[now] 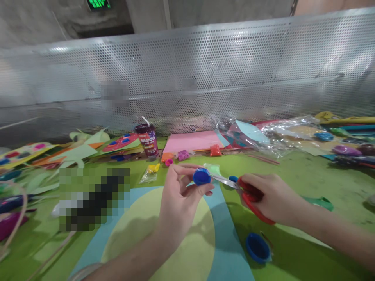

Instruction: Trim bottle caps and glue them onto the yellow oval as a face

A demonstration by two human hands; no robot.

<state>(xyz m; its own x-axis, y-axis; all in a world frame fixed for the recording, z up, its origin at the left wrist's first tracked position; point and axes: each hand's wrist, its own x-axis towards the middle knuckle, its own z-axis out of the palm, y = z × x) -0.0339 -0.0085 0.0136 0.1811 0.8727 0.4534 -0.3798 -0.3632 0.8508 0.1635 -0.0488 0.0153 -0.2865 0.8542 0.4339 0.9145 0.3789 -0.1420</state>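
Blue cap (202, 177) pinched in left fingers (177, 171) | scissors (254, 208) gripped in right fingers (253, 181) | slipping blade (225, 180) could nick left fingertips (207, 189)

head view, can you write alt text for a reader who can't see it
A person's left hand holds a small round blue piece, and the right hand holds red-handled scissors with blades at its edge. Below, blue paper with a yellow circle lies on a green table; behind are a purple cup and a perforated metal panel.
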